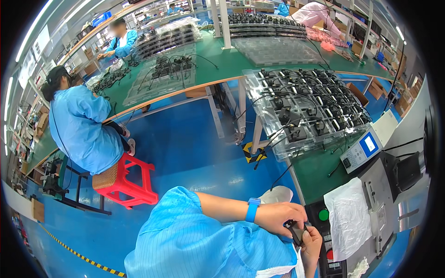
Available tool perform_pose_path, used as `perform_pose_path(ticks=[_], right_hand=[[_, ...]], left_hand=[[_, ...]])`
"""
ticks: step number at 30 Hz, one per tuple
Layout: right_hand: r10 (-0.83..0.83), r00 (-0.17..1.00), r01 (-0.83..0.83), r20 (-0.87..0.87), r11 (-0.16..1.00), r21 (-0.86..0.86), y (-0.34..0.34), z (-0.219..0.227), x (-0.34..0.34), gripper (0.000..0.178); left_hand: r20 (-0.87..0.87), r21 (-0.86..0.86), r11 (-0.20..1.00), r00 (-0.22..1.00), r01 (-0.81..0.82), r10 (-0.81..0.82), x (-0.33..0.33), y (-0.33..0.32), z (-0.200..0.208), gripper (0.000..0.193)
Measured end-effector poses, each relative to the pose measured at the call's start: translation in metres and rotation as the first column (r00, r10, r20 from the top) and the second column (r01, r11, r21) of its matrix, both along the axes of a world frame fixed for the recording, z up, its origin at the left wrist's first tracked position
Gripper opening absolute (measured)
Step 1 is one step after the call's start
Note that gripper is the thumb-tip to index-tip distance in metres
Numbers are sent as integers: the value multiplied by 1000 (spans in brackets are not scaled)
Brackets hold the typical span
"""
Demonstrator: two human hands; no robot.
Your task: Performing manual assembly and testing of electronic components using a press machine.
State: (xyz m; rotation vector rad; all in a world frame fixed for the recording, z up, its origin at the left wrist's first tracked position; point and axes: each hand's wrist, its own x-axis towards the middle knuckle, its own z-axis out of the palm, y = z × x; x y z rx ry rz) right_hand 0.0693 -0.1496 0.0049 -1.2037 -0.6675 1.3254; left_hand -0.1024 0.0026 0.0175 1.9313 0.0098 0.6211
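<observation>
Close in front of my body, both hands hold a small black power adapter [295, 233], a boxy piece partly covered by my fingers. My left hand [279, 217], with a blue band on its wrist, reaches across from the left and grips the top of it, fingers curled. From below, my right hand [312, 241] pinches its right side between thumb and fingers. Just right of my hands lie a panel with a green button [323, 214] and a red button [329, 255]. A crumpled white sheet [348, 217] covers part of the metal machine bed beside it.
Clear plastic trays [278, 132] full of black adapters and cables are stacked beyond my hands on the green bench [315, 178]. A control box with a lit screen [368, 144] stands to the right. At left, a person in blue [85, 125] sits on a red stool [134, 180].
</observation>
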Motion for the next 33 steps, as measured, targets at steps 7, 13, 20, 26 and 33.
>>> perform_pose_path(ticks=[7,13,20,26,33], right_hand=[[13,980,4,199,996,-85,-1,7,-8,25],[20,962,1,273,997,-79,-6,-3,-8,30],[-64,983,72,173,997,-39,-4,-11,-6,33],[159,925,-70,345,964,-256,-10,-19,-5,36],[-198,946,192,257,980,48,41,31,-59,30]], left_hand=[[-248,358,929,969,90,2,-4,7,6,38],[-358,308,934,931,182,-64,-4,7,9,38],[-250,242,960,965,140,-78,-4,13,2,40],[12,112,991,997,72,-74,-14,17,20,40],[200,94,969,949,228,-243,-9,19,68,40]])
